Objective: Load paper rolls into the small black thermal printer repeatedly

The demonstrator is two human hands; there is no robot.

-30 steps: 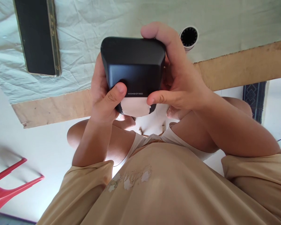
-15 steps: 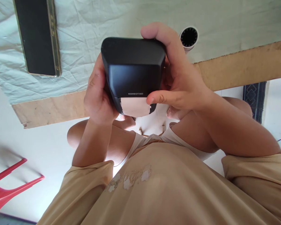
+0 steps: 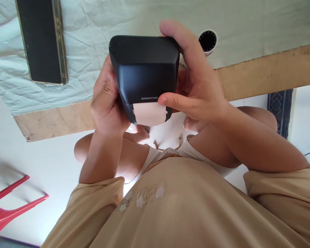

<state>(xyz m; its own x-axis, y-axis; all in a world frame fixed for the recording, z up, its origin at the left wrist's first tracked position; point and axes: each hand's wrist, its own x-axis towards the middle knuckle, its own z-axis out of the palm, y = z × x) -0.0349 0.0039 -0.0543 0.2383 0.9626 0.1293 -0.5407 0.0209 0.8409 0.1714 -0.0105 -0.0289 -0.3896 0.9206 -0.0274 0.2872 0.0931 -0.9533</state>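
I hold a small black label printer [image 3: 144, 70] up in front of me with both hands, above the table edge. A strip of pale label paper [image 3: 149, 113] sticks out of its lower slot, its end torn unevenly. My left hand [image 3: 105, 100] wraps the printer's left side, the thumb tucked away from the front face. My right hand [image 3: 193, 82] grips the right side, index finger over the top corner and thumb tip resting at the slot beside the paper.
A dark phone [image 3: 41, 41] lies at the back left on a wrinkled pale cloth [image 3: 98, 20] that covers a wooden table [image 3: 268, 70]. A small white round object with a black top [image 3: 208, 40] stands behind my right hand. A red chair leg [image 3: 7, 206] is at lower left.
My left thumb has come off the printer's front face and moved to the side. The printer has risen slightly and tilted toward me. My right thumb has shifted up to the slot.
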